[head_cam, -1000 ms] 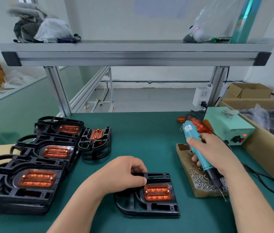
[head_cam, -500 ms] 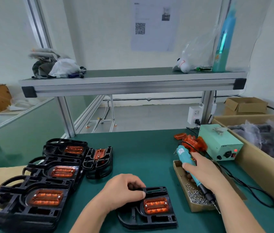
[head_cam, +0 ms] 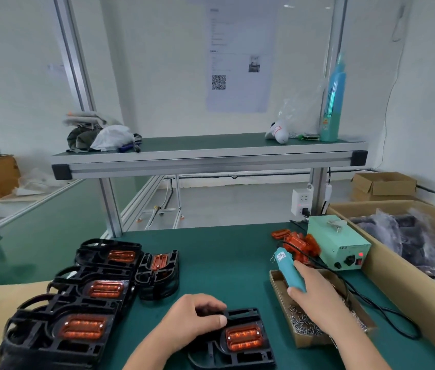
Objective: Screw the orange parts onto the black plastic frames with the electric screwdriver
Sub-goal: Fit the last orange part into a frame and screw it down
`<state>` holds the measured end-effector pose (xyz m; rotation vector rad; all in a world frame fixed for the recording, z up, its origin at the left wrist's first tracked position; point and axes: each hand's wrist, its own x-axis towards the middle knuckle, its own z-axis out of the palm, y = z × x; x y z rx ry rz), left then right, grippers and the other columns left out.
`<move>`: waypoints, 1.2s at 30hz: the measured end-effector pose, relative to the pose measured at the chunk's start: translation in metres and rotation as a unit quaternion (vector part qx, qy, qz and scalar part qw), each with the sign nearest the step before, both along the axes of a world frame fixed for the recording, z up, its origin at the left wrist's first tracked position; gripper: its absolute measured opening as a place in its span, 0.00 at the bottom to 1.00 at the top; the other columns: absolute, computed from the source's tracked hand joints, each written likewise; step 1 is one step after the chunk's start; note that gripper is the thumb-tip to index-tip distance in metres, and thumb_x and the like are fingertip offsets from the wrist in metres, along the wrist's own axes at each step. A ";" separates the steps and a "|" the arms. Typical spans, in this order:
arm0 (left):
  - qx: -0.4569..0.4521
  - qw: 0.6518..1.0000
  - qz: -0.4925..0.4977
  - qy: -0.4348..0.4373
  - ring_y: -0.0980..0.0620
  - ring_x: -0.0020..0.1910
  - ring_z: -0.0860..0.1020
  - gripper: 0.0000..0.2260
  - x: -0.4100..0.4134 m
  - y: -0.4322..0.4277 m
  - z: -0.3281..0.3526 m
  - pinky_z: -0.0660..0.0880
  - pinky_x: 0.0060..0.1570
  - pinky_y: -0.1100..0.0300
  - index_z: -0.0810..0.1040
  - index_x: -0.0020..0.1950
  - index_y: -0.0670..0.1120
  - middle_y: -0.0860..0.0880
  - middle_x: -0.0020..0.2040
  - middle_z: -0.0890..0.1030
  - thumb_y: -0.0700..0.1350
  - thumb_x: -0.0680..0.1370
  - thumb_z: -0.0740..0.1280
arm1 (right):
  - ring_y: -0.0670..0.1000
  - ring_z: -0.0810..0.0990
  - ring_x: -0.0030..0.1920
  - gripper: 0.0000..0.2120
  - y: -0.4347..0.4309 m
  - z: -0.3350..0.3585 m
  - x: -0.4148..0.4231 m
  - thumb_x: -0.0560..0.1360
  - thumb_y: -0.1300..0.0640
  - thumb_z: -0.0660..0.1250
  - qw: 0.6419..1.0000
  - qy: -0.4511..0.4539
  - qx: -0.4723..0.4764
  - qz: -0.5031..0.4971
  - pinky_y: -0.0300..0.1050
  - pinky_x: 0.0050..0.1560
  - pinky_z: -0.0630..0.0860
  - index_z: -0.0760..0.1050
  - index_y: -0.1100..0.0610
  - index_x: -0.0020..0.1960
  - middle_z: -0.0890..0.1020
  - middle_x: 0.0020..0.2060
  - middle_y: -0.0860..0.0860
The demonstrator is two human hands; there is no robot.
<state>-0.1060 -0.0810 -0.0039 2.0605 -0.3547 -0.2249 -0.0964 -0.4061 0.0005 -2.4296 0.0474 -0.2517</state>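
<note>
From the head view, your left hand [head_cam: 197, 320] is pinning the stiff, light black frame [head_cam: 233, 340] at six o'clock on the desk [head_cam: 224, 263], fingers curled over its top edge, while your right hand [head_cam: 317, 297] is wrapping the electric screwdriver [head_cam: 289, 272] at three o'clock over the screw tray [head_cam: 304, 340], and the rigid orange part [head_cam: 243, 337] is sitting seated in the frame.

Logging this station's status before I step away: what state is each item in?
Left hand: gripping the black frame, orange part seated.
Right hand: holding the electric screwdriver above the screw tray.
Power supply: red light on.
Cardboard box: open.
</note>
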 end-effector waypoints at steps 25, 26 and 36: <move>-0.040 0.998 0.032 -0.046 0.46 0.50 0.84 0.13 0.008 0.011 -0.024 0.78 0.51 0.59 0.88 0.52 0.56 0.48 0.48 0.87 0.59 0.72 0.73 | 0.40 0.65 0.73 0.19 0.050 -0.003 -0.029 0.85 0.46 0.62 0.981 -0.144 -0.114 0.061 0.29 0.70 0.56 0.75 0.47 0.74 0.74 0.69 0.39; -0.043 0.997 0.034 -0.049 0.46 0.50 0.84 0.13 0.007 0.011 -0.024 0.78 0.52 0.59 0.89 0.51 0.55 0.48 0.48 0.87 0.59 0.71 0.73 | 0.40 0.67 0.72 0.20 0.058 -0.004 -0.032 0.85 0.44 0.60 0.982 -0.126 -0.111 0.083 0.29 0.69 0.59 0.73 0.46 0.75 0.74 0.69 0.38; -0.057 0.996 0.037 -0.049 0.58 0.42 0.82 0.03 0.009 0.011 -0.023 0.77 0.47 0.64 0.89 0.48 0.52 0.48 0.45 0.88 0.47 0.76 0.75 | 0.56 0.78 0.61 0.20 0.088 -0.005 -0.036 0.86 0.43 0.55 0.966 -0.007 -0.229 0.119 0.52 0.59 0.71 0.66 0.46 0.76 0.72 0.64 0.50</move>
